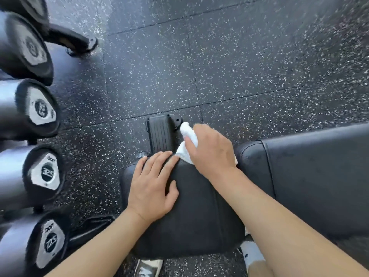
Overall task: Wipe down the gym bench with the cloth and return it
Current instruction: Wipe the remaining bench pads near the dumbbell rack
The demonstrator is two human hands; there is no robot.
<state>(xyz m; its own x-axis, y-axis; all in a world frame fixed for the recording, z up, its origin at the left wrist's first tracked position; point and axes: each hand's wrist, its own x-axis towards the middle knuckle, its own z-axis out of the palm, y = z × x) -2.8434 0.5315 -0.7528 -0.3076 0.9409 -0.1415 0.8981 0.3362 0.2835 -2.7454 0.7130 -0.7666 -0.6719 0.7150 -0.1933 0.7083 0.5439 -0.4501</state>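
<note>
On the bench seat [191, 208], left hand [153, 186] flat, right hand [211, 150] gripping white cloth [188, 134]

The person is showing two bare forearms with no sleeves, watch or rings on the left hand [153, 188] or the right hand [211, 150]. Lower down, the person is wearing a white sock [252, 253] with a small dark logo, and a shoe [147, 267] patterned dark and white.

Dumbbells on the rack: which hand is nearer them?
Left. The left hand lies flat on the seat pad, toward the dumbbells; the right hand, holding the cloth, is farther.
</note>
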